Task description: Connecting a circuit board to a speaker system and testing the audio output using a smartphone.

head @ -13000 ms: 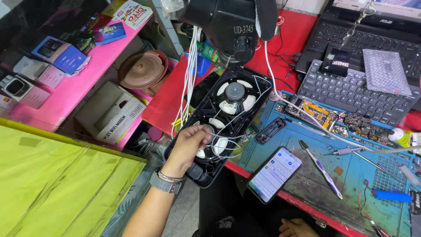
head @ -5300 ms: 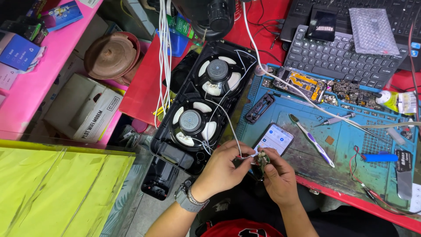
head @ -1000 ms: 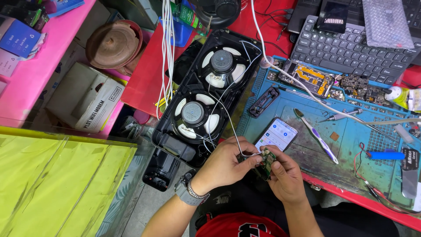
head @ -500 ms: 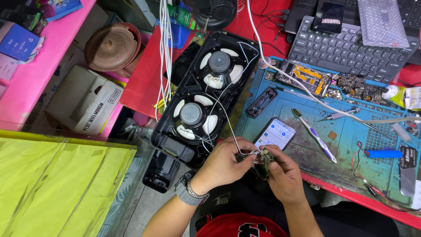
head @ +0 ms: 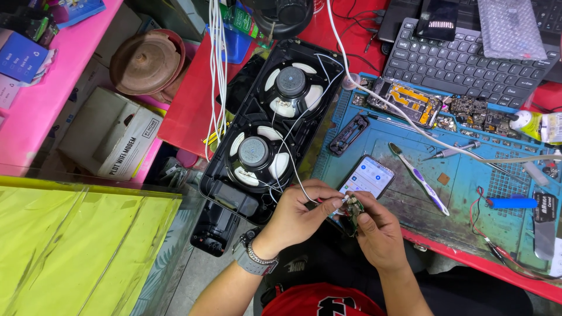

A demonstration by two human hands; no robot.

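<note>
Head view, near edge first: a small circuit board [head: 353,212] is held between both hands just off the front edge of the counter [head: 468,199], over the lap. The left hand [head: 298,213] is curled, its fingers [head: 328,199] pinching the thin white wires [head: 293,169] where they meet the board; the right hand [head: 377,231] is closed around the board's lower part, fingers pressed on it, apparently so it is steadied while the wire ends are handled. A wristwatch [head: 253,260] is worn on the left wrist. The wires are run back to the opened black speaker housing [head: 272,129], laid face-up across the counter's left edge with both round drivers exposed, which keeps the board tethered close. Just beyond the hands a lit smartphone [head: 367,175] is laid on the blue work mat, beside a toothbrush [head: 418,186]. Farther off, a disassembled phone board [head: 410,100] and a black keyboard [head: 462,61] are seen.
</note>
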